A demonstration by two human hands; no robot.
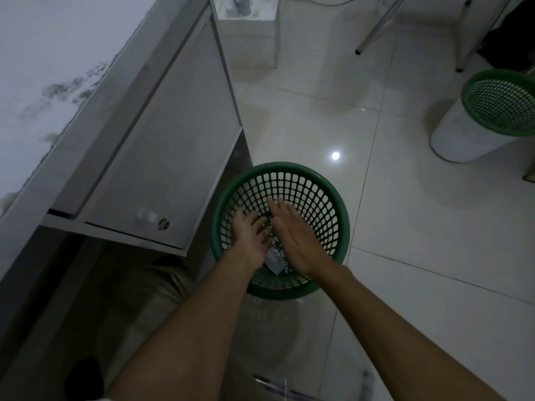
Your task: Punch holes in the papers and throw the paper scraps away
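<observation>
A green mesh wastebasket (333, 198) stands on the tiled floor beside the desk. Both my hands hang over its opening. My left hand (250, 233) is flat with fingers spread, palm turned toward the right. My right hand (292, 238) is flat and open too, edge-on, close to the left one. Neither holds anything. Small white paper scraps (279, 254) lie in the bottom of the basket between the hands, next to a pale piece of paper (273, 263).
A white desk (58, 82) with a drawer unit and lock (163, 224) sits at the left. A second green basket (503, 102) on a white bin stands far right. Metal chair legs (373, 33) stand at the back. My knee (162, 273) is under the desk.
</observation>
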